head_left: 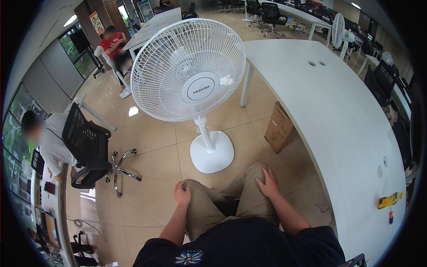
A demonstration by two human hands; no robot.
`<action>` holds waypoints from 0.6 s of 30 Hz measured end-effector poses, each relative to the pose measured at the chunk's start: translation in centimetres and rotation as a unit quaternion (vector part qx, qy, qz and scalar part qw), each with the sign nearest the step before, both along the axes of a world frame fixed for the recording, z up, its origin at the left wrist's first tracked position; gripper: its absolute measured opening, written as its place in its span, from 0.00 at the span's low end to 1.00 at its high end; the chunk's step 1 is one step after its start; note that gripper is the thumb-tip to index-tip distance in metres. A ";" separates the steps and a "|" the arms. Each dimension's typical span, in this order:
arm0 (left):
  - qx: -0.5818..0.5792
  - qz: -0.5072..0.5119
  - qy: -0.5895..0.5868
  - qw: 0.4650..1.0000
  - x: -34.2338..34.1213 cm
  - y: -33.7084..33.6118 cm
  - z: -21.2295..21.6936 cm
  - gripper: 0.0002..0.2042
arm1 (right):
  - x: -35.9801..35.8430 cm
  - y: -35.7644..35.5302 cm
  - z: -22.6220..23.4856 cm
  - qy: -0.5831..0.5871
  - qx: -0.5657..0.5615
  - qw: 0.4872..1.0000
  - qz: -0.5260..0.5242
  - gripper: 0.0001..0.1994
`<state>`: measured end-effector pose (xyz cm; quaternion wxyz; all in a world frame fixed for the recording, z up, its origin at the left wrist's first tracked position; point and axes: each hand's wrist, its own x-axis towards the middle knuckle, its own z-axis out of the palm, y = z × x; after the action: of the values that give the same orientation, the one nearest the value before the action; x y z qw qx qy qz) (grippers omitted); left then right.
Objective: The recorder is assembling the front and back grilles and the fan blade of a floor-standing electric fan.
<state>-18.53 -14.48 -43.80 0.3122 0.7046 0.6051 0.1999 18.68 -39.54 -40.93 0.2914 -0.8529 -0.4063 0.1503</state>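
Observation:
I am seated, looking down at my khaki-trousered legs. My left hand rests on my left knee with the fingers curled and nothing in it. My right hand lies flat on my right knee, fingers spread, also holding nothing. A white pedestal fan stands upright on the tiled floor just ahead of my knees, its round grille facing me. Its rounded base sits about a hand's length beyond my knees.
A long white table curves along my right, with a yellow tool near its edge. A cardboard box stands under it. At left a person sits in a black office chair; another person in red sits farther back.

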 end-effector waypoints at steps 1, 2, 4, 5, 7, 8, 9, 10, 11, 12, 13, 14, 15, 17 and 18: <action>0.002 0.003 0.005 1.000 -0.4 -0.3 -0.1 0.25 | -0.1 -0.4 0.3 -0.010 -0.016 1.000 -0.006 0.35; 0.010 -0.012 -0.002 1.000 -0.6 -0.5 -0.3 0.25 | -0.1 -0.5 0.3 -0.021 -0.031 0.999 -0.012 0.35; 0.018 -0.027 -0.006 0.999 -0.6 -1.0 -0.3 0.25 | 0.1 -0.4 0.2 -0.026 -0.037 0.999 -0.008 0.35; 0.026 -0.039 0.026 0.999 -0.4 -1.4 -0.1 0.27 | 0.1 -0.3 0.1 -0.034 -0.046 0.998 -0.007 0.35; 0.035 -0.047 0.056 0.997 -0.2 -1.9 0.3 0.28 | 0.0 0.1 0.0 -0.031 -0.059 0.998 -0.005 0.35; 0.023 -0.047 0.089 0.995 -0.2 -2.3 0.4 0.30 | 0.0 0.4 -0.1 -0.029 -0.072 0.997 -0.003 0.36; 0.010 -0.047 0.121 0.991 -0.2 -2.6 0.6 0.32 | 0.0 0.5 -0.2 -0.033 -0.070 0.997 0.001 0.36; 0.011 -0.040 0.117 0.992 -0.1 -2.8 0.9 0.32 | 0.0 0.4 -0.2 -0.027 -0.071 0.997 0.001 0.36; -0.005 -0.043 0.126 0.991 -0.2 -2.8 1.0 0.33 | 0.0 0.5 -0.3 -0.021 -0.071 0.997 0.004 0.36; -0.021 -0.046 0.136 0.989 -0.2 -2.8 1.1 0.34 | 0.0 0.5 -0.4 -0.027 -0.069 0.997 0.014 0.36; -0.019 -0.037 0.129 0.991 0.1 -2.6 1.2 0.34 | 0.1 0.3 -0.5 -0.022 -0.060 0.998 0.005 0.36; -0.023 -0.041 0.134 0.990 0.1 -2.7 1.2 0.34 | -0.1 0.3 -0.5 -0.015 -0.052 0.999 -0.001 0.36; -0.027 -0.045 0.139 0.989 0.2 -2.7 1.3 0.34 | 0.0 0.4 -0.6 -0.019 -0.051 0.998 0.010 0.36; -0.029 -0.036 0.140 0.989 0.3 -2.8 1.4 0.34 | 0.0 0.3 -0.3 0.000 -0.035 0.999 -0.002 0.35; -0.029 -0.038 0.145 0.988 0.4 -2.8 1.4 0.34 | 0.0 0.4 -0.4 -0.002 -0.037 0.999 0.005 0.35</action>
<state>-18.17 -17.26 -42.40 0.2490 0.7391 0.6224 0.0664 18.66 -39.09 -41.30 0.2580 -0.8613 -0.4057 0.1646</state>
